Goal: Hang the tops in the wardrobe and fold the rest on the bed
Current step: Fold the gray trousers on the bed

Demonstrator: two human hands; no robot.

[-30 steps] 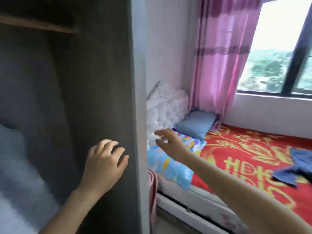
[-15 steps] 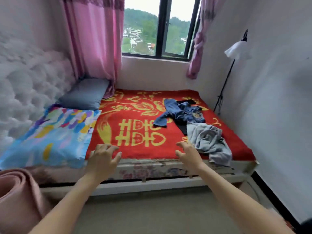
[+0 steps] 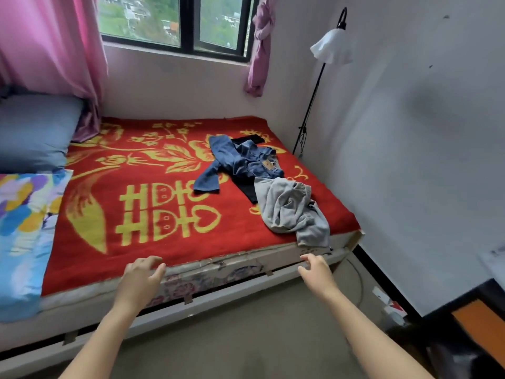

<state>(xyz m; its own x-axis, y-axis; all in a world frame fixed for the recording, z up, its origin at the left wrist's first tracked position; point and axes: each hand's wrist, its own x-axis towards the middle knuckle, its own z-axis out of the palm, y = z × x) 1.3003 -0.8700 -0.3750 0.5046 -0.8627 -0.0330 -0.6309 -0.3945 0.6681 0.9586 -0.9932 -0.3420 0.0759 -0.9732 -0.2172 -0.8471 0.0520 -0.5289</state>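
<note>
A bed with a red and yellow blanket (image 3: 114, 242) fills the middle of the view. On its right half lie a crumpled blue denim garment (image 3: 240, 162), a black garment (image 3: 247, 190) partly under it, and a grey garment (image 3: 289, 209) reaching the near edge. My left hand (image 3: 140, 280) hovers open over the bed's near edge. My right hand (image 3: 317, 269) is open just below the grey garment's hem, not touching it. The wardrobe is out of view.
A grey pillow (image 3: 32, 132) and a colourful pillow (image 3: 24, 228) lie at the bed's left. A floor lamp (image 3: 332, 45) stands in the far right corner. Pink curtains (image 3: 52, 45) flank the window. A dark desk (image 3: 472, 318) juts in at lower right.
My view has swung from the wardrobe to the bed and come closer. Both hands stay open and now reach toward the bed's near edge.
</note>
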